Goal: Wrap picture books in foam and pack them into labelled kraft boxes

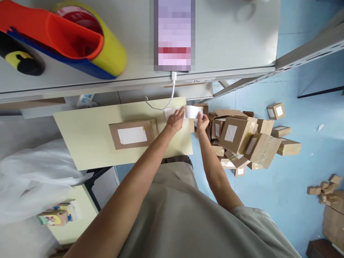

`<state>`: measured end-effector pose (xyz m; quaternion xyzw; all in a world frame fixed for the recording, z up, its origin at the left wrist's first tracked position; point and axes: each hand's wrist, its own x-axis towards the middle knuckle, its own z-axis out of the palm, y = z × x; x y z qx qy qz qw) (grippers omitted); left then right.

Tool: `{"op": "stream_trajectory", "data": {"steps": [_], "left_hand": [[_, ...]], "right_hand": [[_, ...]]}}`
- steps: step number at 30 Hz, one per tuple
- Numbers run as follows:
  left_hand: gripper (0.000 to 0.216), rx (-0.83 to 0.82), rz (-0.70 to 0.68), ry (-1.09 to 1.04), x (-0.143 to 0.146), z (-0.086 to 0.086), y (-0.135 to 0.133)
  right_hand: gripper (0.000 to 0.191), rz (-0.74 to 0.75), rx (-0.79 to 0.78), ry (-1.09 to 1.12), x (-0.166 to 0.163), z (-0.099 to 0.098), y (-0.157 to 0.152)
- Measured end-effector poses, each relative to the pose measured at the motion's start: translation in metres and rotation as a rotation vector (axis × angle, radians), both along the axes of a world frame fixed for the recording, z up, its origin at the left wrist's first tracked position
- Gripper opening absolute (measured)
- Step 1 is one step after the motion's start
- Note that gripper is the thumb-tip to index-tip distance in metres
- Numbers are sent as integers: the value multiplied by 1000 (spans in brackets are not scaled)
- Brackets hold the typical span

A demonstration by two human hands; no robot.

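Observation:
My left hand (176, 120) lies with its fingers stretched over a white paper sheet (170, 112) near the back right of the pale yellow tabletop (88, 139). Just beyond the tabletop's right edge, my right hand (202, 123) pinches a white label (192, 111) with a small yellow mark at its corner. The label curves up between both hands; whether it joins the sheet under my left hand I cannot tell. Left of my hands, a brown cardboard box (114, 138) rests on the tabletop with a white label on top.
A grey shelf (228, 39) above carries a tape dispenser (72, 39) and a phone (174, 36) with a white cable (173, 89). Cardboard boxes (236, 134) are heaped on the blue floor (292, 186) to the right. Translucent plastic (37, 175) lies at left.

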<state>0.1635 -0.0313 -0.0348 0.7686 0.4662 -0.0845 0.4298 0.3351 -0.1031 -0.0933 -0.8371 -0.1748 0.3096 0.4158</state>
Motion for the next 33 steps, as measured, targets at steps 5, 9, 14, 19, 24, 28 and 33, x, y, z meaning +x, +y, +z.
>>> {"op": "stream_trajectory", "data": {"steps": [5, 9, 14, 19, 24, 28, 33], "left_hand": [[79, -39, 36, -15, 5, 0, 3], [80, -122, 191, -92, 7, 9, 7], [61, -483, 578, -321, -26, 54, -19], [41, -565, 702, -471, -84, 125, -67], [45, -483, 796, -493, -119, 170, -98], [44, -447, 822, -500, -141, 189, -111], [40, -389, 817, -508, -165, 219, -122]], "right_hand": [[48, -232, -129, -5, 15, 11, -35], [53, -175, -23, 78, 10, 43, -49], [59, -90, 220, 362, -9, 98, -52], [59, 12, 272, 482, -31, 149, -54], [57, 103, 318, 572, -60, 189, -56], [51, 212, 340, 581, -82, 215, -57], [50, 249, 349, 549, -110, 240, -60]]}}
